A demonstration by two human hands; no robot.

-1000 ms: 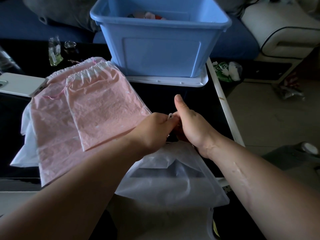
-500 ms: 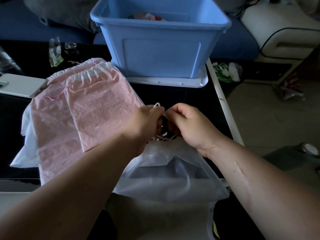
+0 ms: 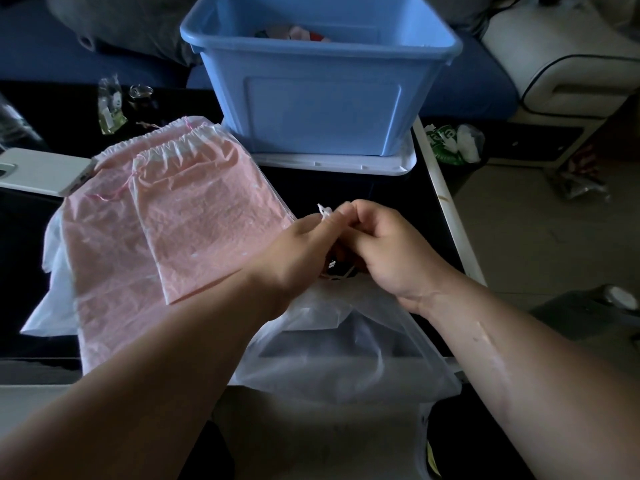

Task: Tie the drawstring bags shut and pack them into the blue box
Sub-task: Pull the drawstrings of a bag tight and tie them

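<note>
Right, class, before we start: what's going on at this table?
A person is tying a translucent white drawstring bag shut. The left hand and right hand both pinch its white cord at the top. Two pink drawstring bags lie flat to its left. The blue box stands behind, with a few items inside.

We have a single wide-angle view from our head, facing forward and down, close over the black table's (image 3: 346, 188) near edge, toward the blue box (image 3: 322, 109) at its far edge.
</note>
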